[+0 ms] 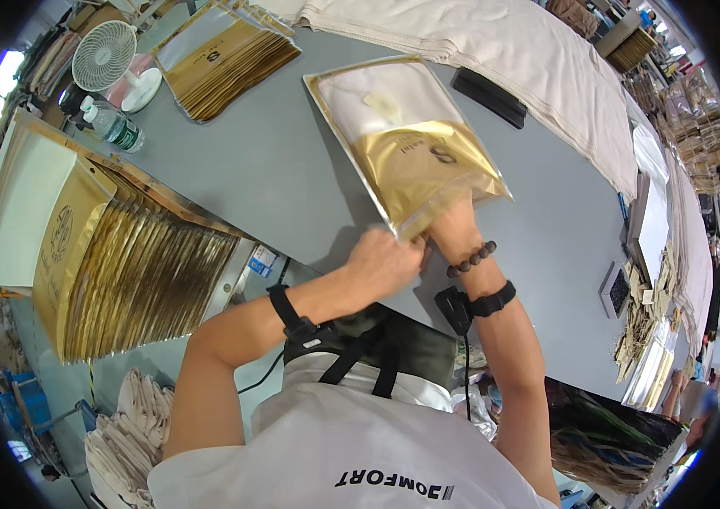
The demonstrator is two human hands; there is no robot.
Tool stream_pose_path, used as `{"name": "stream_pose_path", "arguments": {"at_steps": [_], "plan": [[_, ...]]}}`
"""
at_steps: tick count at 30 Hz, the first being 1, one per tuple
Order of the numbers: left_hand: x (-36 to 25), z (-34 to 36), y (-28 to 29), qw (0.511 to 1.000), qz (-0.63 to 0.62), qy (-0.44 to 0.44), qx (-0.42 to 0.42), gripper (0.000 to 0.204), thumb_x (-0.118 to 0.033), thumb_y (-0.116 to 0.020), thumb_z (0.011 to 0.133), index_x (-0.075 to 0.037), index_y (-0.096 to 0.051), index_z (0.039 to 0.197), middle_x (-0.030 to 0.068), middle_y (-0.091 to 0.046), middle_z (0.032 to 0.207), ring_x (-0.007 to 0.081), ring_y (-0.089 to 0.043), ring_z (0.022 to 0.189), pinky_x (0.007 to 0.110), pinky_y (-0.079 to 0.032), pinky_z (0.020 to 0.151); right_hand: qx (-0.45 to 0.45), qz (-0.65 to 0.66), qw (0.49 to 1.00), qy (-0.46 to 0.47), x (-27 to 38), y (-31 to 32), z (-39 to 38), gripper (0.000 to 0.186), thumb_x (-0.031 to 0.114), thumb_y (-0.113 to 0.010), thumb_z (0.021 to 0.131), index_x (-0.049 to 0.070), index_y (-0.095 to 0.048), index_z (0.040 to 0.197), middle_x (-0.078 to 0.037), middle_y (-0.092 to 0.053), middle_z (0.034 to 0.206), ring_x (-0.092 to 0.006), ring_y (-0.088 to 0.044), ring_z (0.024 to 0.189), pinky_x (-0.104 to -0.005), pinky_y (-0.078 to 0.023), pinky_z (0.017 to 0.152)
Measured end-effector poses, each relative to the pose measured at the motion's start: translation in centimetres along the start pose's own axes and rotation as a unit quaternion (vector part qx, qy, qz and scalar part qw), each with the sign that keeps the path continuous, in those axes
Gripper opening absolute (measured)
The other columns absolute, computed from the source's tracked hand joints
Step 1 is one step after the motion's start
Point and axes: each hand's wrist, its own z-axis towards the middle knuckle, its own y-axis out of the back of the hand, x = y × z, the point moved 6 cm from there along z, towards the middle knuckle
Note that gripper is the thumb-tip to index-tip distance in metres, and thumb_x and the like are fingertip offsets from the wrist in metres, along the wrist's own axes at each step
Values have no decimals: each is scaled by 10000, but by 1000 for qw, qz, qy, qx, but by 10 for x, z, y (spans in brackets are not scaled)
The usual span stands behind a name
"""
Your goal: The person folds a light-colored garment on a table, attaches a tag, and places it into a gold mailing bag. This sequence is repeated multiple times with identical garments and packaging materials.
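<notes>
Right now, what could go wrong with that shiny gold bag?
The bead bracelet sits close to the gold bag, so it might snag the plastic. The left hand is curled at the near corner; a hard tug might crease it. The dangling cable might catch on the grey table.

Premises: workshop, apparently a textile packing floor.
Bench (249, 174): broad, grey, a gold-and-clear pouch (415, 157) over it.
Pouch stock: fanned pile (228, 68) on the bench; dense row (135, 267) beside it.
Fabric: long cream cloth (495, 42) along the far edge.
Background: wrapped bundles (695, 123) massed at right.
</notes>
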Motion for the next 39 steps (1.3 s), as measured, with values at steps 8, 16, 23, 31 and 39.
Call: {"name": "stream_pose_path", "arguments": {"at_steps": [8,16,23,31,39], "plan": [[-20,-32,76,949,-269,-43,-157,152,-268,-761,913,-123,-807,907,67,-687,718,276,-663,607,385,-523,537,-32,262,963,-55,29,24,-50,475,326,-655,974,141,-651,1411,-130,-650,1419,-357,-588,1322,-529,-470,1112],[63,-54,74,992,-103,61,25,482,-194,-729,926,-144,-693,1404,107,-618,1427,290,-547,1324,494,-316,1147,122,469,873,-59,67,139,-135,250,169,-752,959,76,-754,1191,-127,-740,938,-358,-709,811,-402,-590,737],[44,-112,96,970,-134,-8,-203,325,11,-782,777,-98,-804,1084,69,-727,1034,273,-687,870,391,-515,792,213,548,681,-437,62,108,-208,397,325,-688,1061,-20,-739,872,-80,-688,632,-101,-606,493,-275,-498,486],[-19,-174,18,850,-486,173,106,210,-132,-831,899,-5,-772,1056,39,-702,770,123,-630,631,282,-508,592,172,720,508,-441,106,59,-186,376,326,-683,1072,8,-711,874,-25,-692,686,-49,-556,507,-228,-397,440],[-20,-163,-5,663,-643,383,-13,203,-124,-665,1053,-5,-728,1205,8,-752,1115,80,-666,979,269,-533,845,160,716,519,-439,124,59,-170,352,282,-687,1071,-18,-735,893,-45,-716,708,-45,-556,509,-230,-422,450]]}}
